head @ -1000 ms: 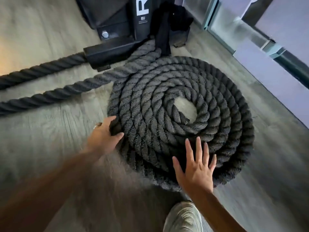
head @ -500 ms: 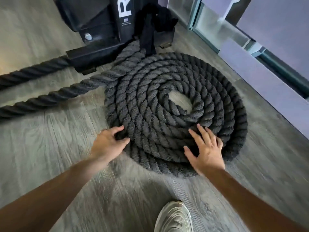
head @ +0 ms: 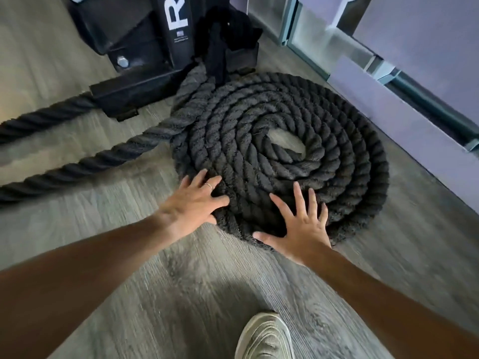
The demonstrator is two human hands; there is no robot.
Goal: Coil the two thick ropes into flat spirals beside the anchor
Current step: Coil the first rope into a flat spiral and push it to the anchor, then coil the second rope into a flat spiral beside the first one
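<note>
A thick black rope lies coiled in a flat spiral (head: 344, 141) on the floor, right of the black anchor frame (head: 145, 47). A small gap of bare floor shows at the spiral's centre. My left hand (head: 194, 200), with a ring, rests flat on the coil's near left edge, fingers spread. My right hand (head: 300, 224) lies flat on the near edge, fingers apart. A straight stretch of rope (head: 85, 161) runs from the coil off to the left. A second rope (head: 44, 117) runs left from the anchor, uncoiled.
A wall base and metal rail (head: 420, 107) run close along the coil's right side. A black strap (head: 217, 55) hangs at the anchor behind the coil. My shoe (head: 264, 338) stands on the wood floor below the hands.
Both hands have shifted on the coil's near edge: the left slid right onto the rope, the right flattened and spread lower down. The camera moved closer.
</note>
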